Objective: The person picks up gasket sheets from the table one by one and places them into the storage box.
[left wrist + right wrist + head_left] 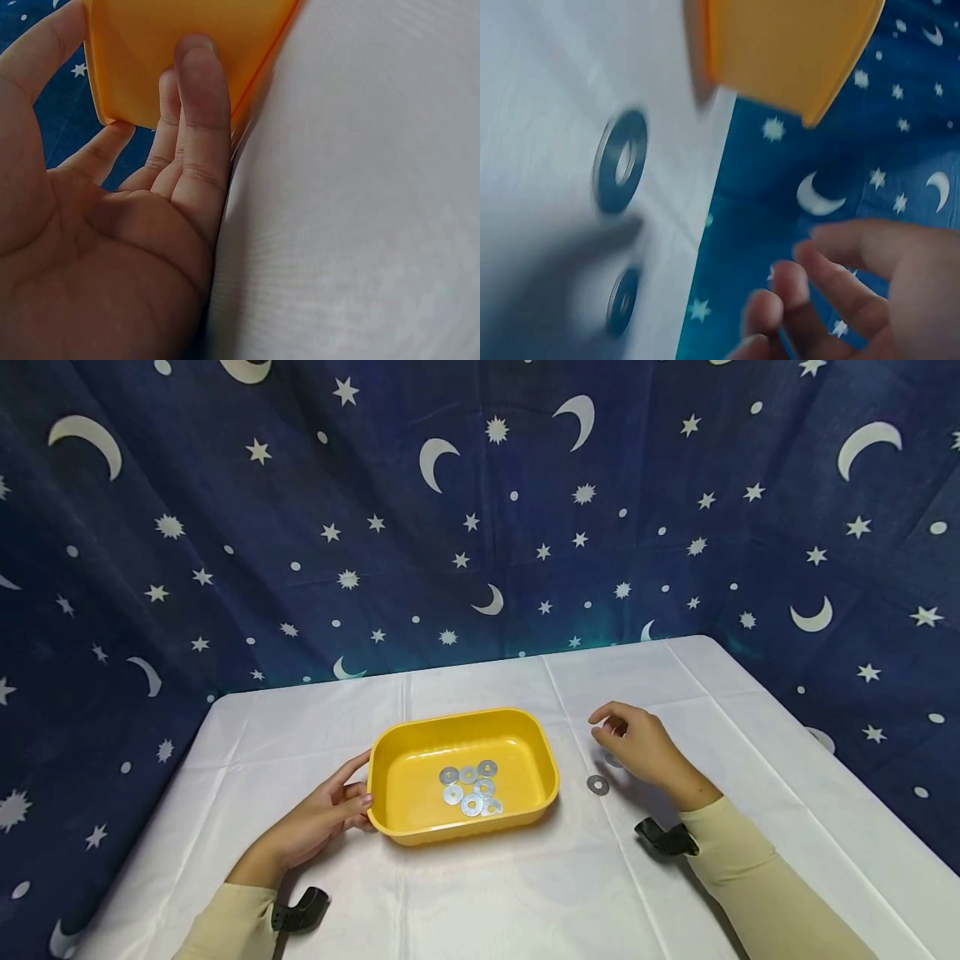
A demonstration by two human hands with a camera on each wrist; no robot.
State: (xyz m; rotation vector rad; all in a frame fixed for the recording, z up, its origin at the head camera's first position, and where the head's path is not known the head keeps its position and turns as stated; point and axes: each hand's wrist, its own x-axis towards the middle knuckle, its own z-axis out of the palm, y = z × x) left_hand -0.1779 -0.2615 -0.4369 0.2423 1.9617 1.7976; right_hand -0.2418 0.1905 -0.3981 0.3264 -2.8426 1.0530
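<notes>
A yellow plastic tray (461,835) stands on the table with several flat metal washers (472,804) lying inside it. My left hand (322,818) holds its left end, the thumb at the rim and other fingers against the outer wall (135,45). To the right of the tray my right hand (645,747) hovers above the table with loosely bent fingers (855,292) and nothing visible between them. Below that hand lie two washers: a nearer washer (597,785) in full sight and a farther washer (612,761) partly hidden by it in the head view.
A white cloth (495,902) covers the table. Behind and at both sides hangs a dark blue curtain (517,568) with moons and stars. Each wrist wears a black camera strap, one on the left (302,910) and another on the right (666,837).
</notes>
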